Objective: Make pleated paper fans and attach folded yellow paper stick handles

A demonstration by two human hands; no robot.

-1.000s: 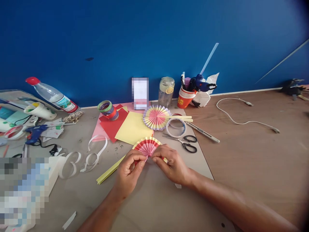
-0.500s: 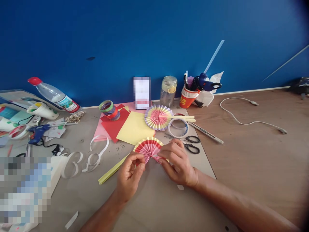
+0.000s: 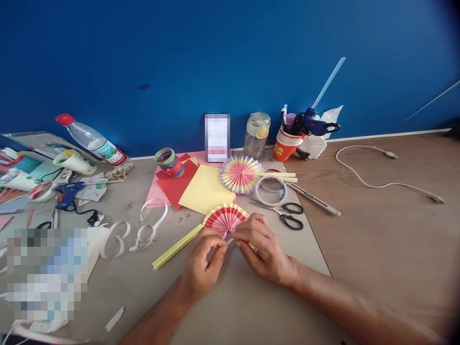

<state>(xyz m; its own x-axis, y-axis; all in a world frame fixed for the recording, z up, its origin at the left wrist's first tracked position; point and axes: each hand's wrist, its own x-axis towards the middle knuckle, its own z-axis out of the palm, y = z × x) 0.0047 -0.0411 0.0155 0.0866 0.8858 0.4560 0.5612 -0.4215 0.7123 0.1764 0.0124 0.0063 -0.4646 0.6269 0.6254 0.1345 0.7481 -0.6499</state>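
Note:
A pleated paper fan in pink, red and yellow lies spread in front of my hands, its lower folds partly hidden behind my fingers. Just below its gathered point, a narrow white strip runs between my fingertips. My left hand is closed in a pinch at the strip's left end. On the other side, my right hand is closed with thumb and fingers together at the strip's right end, against the fan's right edge. A folded yellow paper stick reaches out from the fan's left side.
Beyond the fan are a finished round paper fan, a tape roll, black-handled scissors and a utility knife. Coloured paper sheets lie behind. Curled white strips and a glue gun are at left.
My left fingertips have come closer to my right hand, and the white strip sits slightly lower. The whole view has shifted, so the table's things appear further right.

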